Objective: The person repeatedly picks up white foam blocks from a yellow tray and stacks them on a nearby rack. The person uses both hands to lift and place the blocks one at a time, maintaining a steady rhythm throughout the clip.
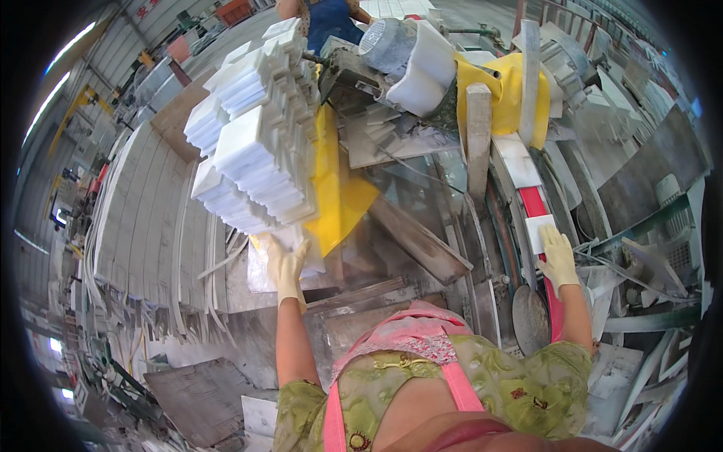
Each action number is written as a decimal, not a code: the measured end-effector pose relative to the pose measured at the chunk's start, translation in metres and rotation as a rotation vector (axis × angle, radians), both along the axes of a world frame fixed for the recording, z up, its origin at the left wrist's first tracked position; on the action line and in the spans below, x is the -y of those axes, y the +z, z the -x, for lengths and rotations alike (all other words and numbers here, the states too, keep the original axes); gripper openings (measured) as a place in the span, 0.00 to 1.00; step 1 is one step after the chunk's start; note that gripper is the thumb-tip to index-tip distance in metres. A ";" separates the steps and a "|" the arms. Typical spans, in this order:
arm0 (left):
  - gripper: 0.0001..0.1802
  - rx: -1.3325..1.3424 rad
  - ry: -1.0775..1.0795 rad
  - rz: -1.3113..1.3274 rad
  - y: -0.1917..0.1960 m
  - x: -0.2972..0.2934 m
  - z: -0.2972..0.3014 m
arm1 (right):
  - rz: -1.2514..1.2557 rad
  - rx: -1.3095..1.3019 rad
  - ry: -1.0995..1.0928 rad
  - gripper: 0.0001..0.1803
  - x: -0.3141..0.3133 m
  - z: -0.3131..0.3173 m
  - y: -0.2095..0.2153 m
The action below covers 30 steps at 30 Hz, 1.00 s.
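Observation:
My right hand [558, 260], in a pale glove, holds a small square white tile [535, 234] on a narrow red belt [532, 200]. Its fingers lie over the tile's right side and its thumb is by the near edge. Farther along the same belt rests another white tile [518, 163] with a greyish surface. My left hand [285, 267], gloved too, is open at the near foot of a tall stack of white tiles [245, 147], thumb apart from the fingers. Whether its fingertips touch the lowest tiles is hard to tell.
Yellow sheeting [331, 200] lies along the stack's right side. A motor [384, 44] with white covering stands beyond, near a person in blue [331, 22]. Upright posts [478, 139] flank the belt. A wooden plank [422, 237] slants across the middle. Long grey strips [147, 218] lean at left.

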State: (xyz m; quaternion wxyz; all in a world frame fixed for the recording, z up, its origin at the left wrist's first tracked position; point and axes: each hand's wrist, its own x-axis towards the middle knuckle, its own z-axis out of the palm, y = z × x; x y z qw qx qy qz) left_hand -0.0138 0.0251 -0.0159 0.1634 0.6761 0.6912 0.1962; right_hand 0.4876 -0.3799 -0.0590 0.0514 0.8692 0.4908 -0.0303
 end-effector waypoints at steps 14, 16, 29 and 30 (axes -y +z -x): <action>0.55 0.010 0.011 -0.027 -0.008 -0.003 0.003 | -0.673 -0.388 -0.453 0.27 -0.059 0.010 0.012; 0.55 0.024 0.008 0.005 -0.010 -0.003 0.004 | -0.917 -0.880 -0.517 0.24 -0.081 0.041 0.034; 0.52 -0.026 -0.067 -0.195 -0.020 -0.006 0.006 | -1.074 -1.304 0.166 0.35 -0.354 0.390 -0.037; 0.52 -0.033 -0.079 -0.234 -0.019 -0.005 0.007 | -1.043 -1.287 0.165 0.35 -0.360 0.405 -0.051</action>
